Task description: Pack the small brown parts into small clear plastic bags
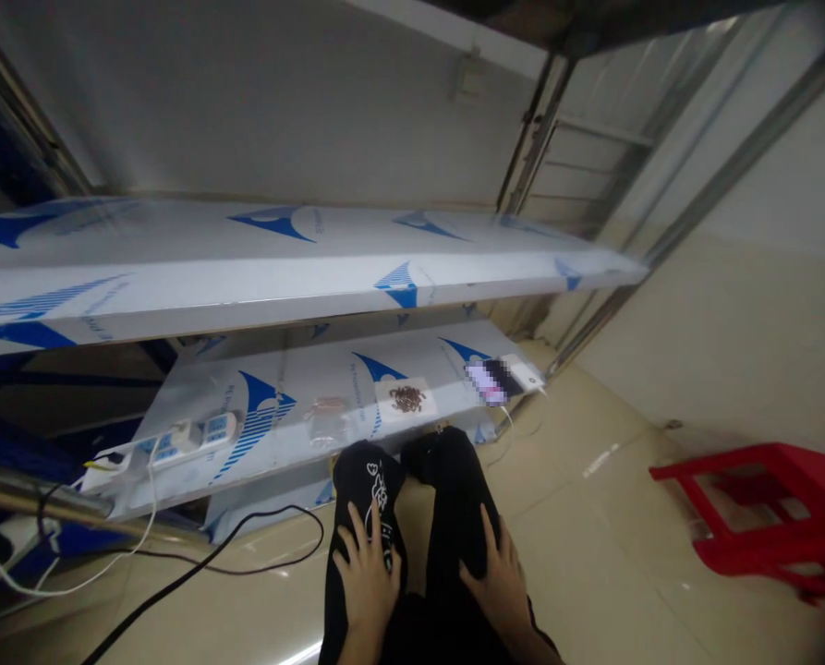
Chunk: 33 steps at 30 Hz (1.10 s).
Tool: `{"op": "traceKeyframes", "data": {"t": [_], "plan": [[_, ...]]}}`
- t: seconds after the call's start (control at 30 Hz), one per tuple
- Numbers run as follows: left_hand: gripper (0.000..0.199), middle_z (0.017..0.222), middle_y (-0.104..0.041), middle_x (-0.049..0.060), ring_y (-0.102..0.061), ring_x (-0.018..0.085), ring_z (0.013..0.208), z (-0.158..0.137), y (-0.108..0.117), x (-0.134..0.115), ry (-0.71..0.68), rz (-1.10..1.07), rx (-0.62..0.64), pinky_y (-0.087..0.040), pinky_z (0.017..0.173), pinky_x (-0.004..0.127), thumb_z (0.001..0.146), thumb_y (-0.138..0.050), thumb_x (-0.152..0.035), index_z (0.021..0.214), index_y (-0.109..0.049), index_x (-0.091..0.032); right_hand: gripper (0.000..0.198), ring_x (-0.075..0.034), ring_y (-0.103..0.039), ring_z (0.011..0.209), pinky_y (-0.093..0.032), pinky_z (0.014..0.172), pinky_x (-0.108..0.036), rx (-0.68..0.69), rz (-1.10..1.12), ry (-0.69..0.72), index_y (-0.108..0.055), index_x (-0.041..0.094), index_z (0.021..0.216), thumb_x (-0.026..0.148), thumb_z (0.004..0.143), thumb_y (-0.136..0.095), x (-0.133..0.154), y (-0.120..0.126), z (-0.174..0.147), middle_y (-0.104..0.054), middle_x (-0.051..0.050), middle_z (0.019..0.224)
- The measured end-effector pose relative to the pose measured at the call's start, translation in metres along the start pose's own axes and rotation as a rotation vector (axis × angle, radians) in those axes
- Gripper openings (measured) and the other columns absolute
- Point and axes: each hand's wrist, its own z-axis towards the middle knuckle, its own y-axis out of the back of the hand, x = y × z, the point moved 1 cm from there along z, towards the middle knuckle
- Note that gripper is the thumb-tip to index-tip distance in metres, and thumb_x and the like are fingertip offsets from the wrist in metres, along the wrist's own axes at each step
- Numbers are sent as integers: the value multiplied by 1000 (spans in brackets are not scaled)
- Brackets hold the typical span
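Left hand point(369, 573) and right hand point(501, 574) on black trousers point(450, 526)

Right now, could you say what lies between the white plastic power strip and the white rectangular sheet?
A clear plastic packet on blue-printed film, in the head view.

The lower shelf point(315, 365) is whitish, printed with blue swooping shapes (some striped). On it, brown pieces point(408, 399) lie against a white sheet point(382, 407). Right of it, a red stool point(814, 480); before it, black trousers point(454, 503) with white print.
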Motion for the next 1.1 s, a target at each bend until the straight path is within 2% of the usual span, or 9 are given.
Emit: {"op": "traceKeyframes", "data": {"t": [0.33,0.5,0.6,0.73,0.83,0.87,0.97,1.03,1.1], "plan": [[59,142,-20,15,-29,39,122,2,0,-14,42,43,-23,-29,92,54,77,-45,-29,134,-28,-22,74,-35,-41,115,-40,85,-46,-14,127,-139,-12,21,137,47,76,-43,-45,-3,19,-29,-16,132],[56,142,-21,12,-30,35,123,4,-4,-20,113,22,-13,-29,93,51,78,-44,-28,132,-32,-25,74,-38,-45,111,-41,79,-52,61,162,-124,-14,23,137,50,74,-43,-40,-24,30,-35,-18,129],[57,139,-27,14,-33,32,121,14,-8,-20,198,-4,-4,-31,93,48,81,-41,-32,135,-27,-22,73,-40,-45,110,-39,79,-55,91,154,-61,-15,24,136,47,73,-43,-27,-40,34,-36,-18,129],[60,133,-34,18,-37,28,119,63,-15,-14,281,-33,-17,-34,92,43,85,-33,-38,137,-20,-11,79,-42,-44,111,-35,82,-59,175,152,50,-10,25,138,43,70,-46,-7,-57,37,-37,-18,131],[55,138,-28,17,-25,27,127,126,-20,-6,121,-31,-22,-27,99,41,86,-32,-39,133,-31,-10,82,-42,-40,115,-32,85,-60,251,158,135,-11,26,138,43,68,-50,3,-65,38,-35,-17,134],[53,139,-26,16,-22,27,129,147,-23,-1,149,-18,-29,-26,100,41,86,-31,-37,133,-32,-11,81,-42,-39,116,-32,86,-59,284,162,164,-14,26,138,44,68,-51,4,-67,39,-35,-16,135],[54,137,-28,20,-24,31,127,200,-32,13,387,42,36,-26,98,42,86,-32,-35,131,-34,-6,78,-41,-39,116,-32,88,-58,365,156,227,-22,25,136,45,68,-53,5,-73,42,-35,-15,135],[53,136,-29,22,-24,33,126,220,-37,20,495,76,101,-26,97,43,86,-32,-34,128,-37,-3,78,-40,-39,117,-32,90,-58,389,141,250,-22,26,136,45,68,-54,3,-76,45,-37,-14,134],[46,134,-33,21,-27,34,124,228,-40,26,554,71,178,-27,95,44,86,-31,-33,121,-47,-7,76,-38,-39,118,-32,91,-57,412,146,279,-22,26,136,45,69,-53,-2,-78,48,-37,-14,135]]}}
